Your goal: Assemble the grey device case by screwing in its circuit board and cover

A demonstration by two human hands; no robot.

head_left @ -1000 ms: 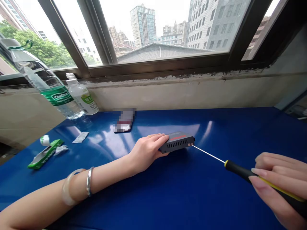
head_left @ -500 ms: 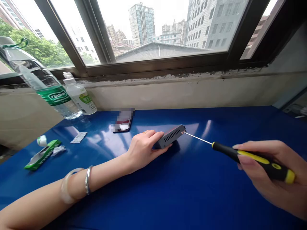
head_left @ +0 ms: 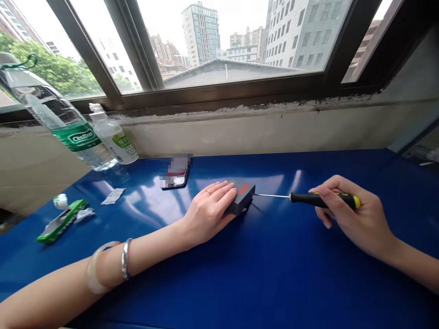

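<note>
My left hand (head_left: 212, 205) is closed around a small dark grey box (head_left: 246, 194) with a red marking on top, fingers over its upper face and thumb side below. The box is held just over the blue table (head_left: 219, 288). In my right hand (head_left: 356, 210) is a screwdriver (head_left: 305, 198) with a black and yellow handle. Its thin metal shaft points left, and the tip meets the right end face of the box. Whether the tip sits in a screw is too small to tell.
A phone (head_left: 178, 176), partly blurred, lies behind my left hand. At the left stand a large water bottle (head_left: 77, 132) and a smaller white bottle (head_left: 115, 139). A green wrapper (head_left: 61, 224), a paper slip (head_left: 113, 196) and a white roll (head_left: 61, 201) lie near them.
The box has turned in my left hand, so its top with the red marking shows instead of the slotted side. My right hand and screwdriver have moved left and levelled out.
</note>
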